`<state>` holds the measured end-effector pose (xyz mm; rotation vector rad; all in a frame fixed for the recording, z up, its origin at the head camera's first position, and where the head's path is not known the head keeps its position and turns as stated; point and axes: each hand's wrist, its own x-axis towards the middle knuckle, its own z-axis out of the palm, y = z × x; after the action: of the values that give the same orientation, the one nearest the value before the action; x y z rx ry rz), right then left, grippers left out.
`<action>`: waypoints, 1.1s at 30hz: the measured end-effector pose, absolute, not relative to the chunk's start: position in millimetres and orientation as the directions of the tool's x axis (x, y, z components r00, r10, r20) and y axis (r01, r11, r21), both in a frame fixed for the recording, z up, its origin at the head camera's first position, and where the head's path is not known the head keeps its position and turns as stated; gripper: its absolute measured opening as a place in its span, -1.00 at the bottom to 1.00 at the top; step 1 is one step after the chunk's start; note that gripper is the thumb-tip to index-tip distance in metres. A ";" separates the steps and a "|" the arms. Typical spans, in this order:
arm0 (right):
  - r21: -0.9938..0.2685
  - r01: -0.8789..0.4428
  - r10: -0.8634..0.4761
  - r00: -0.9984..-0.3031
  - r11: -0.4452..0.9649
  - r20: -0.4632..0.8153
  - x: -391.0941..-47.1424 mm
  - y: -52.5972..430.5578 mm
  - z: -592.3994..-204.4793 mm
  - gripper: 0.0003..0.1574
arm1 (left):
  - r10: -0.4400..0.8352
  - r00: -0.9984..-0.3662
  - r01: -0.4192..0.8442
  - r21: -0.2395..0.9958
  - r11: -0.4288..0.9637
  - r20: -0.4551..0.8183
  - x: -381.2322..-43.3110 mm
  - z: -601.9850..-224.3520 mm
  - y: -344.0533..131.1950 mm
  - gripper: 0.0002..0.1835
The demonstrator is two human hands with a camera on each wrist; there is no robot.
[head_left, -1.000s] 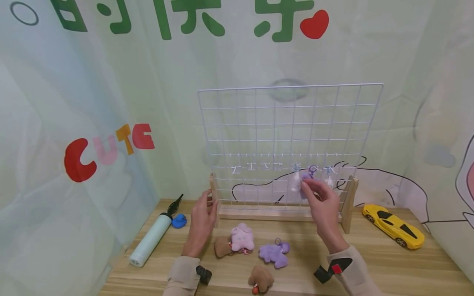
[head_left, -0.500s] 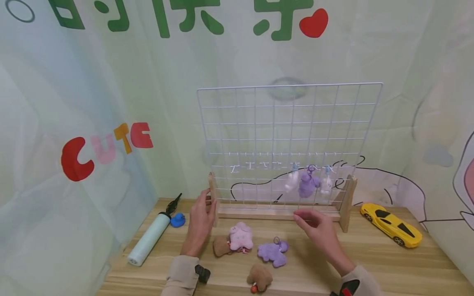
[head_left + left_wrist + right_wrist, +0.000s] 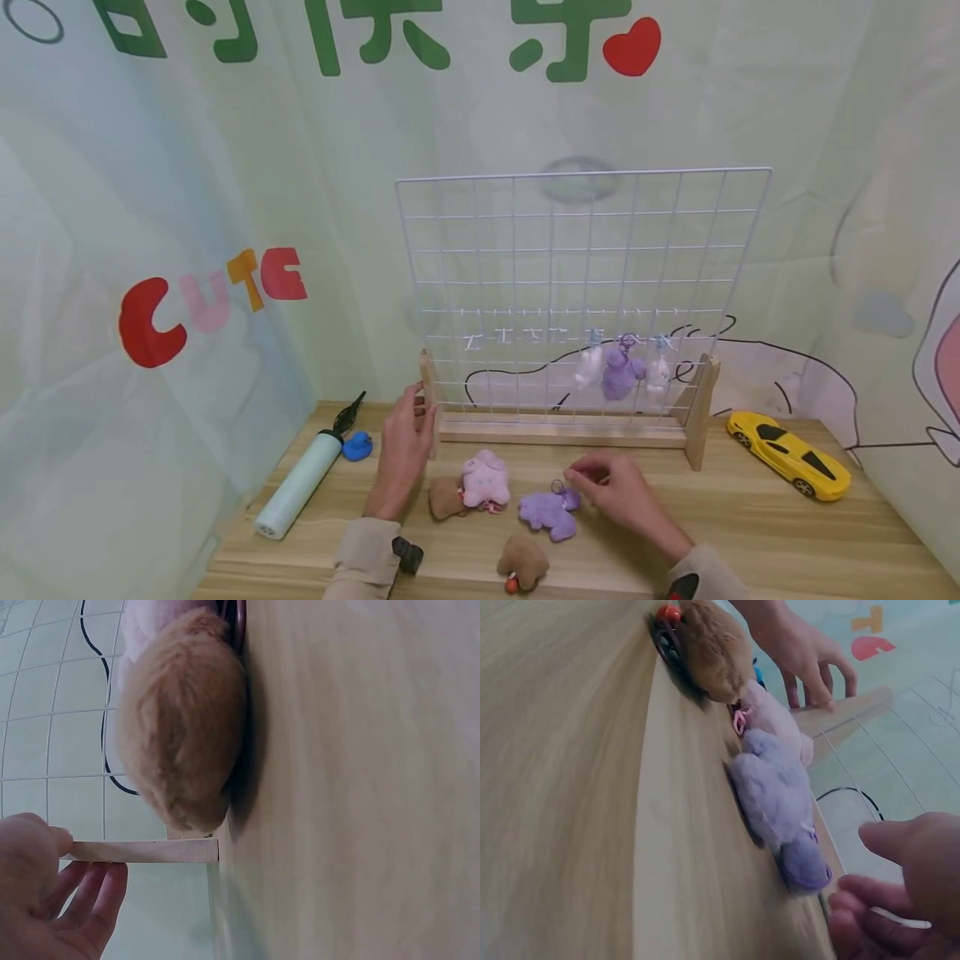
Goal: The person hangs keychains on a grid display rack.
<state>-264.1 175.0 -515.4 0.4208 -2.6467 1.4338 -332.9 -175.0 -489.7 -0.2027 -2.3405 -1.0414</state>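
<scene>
Head view: which step is in hand?

– Reaching for the purple, soft plush toy [image 3: 549, 515] on the wood-grain tabletop [image 3: 757, 542], I'd judge. The right hand [image 3: 621, 495] is just beside it, thumb and fingers apart, holding nothing; the left hand [image 3: 402, 450] grips the pale wooden upright [image 3: 150, 851] of the white wire grid rack [image 3: 585, 173].

– Which way does the toy point?

– It lies flat, long axis roughly sideways, head end and thin purple ring [image 3: 827, 880] toward the right hand.

– So the next move?

– Likely calls for a pinch at that ring.
</scene>
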 end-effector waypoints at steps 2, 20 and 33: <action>-0.788 -0.289 -0.224 -0.955 0.543 0.195 -262.7 171.2 -514.9 -0.75 | -0.086 -0.831 0.350 0.637 0.687 0.550 -332.9 -489.7 -174.5 -0.55; -0.793 -0.305 -0.248 -0.948 0.527 0.200 -260.8 162.4 -520.6 -0.95 | -0.083 -0.831 0.362 0.647 0.671 0.550 -333.1 -491.0 -176.4 -0.55; -0.889 -0.295 -0.053 -0.954 0.349 0.295 -263.0 157.3 -500.4 -0.94 | -0.080 -0.823 0.372 0.639 0.673 0.562 -335.1 -491.6 -176.8 -0.56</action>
<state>-263.0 157.3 -500.4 0.3149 -2.3959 1.6491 -335.1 -176.8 -491.6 -0.2248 -2.3239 -1.0576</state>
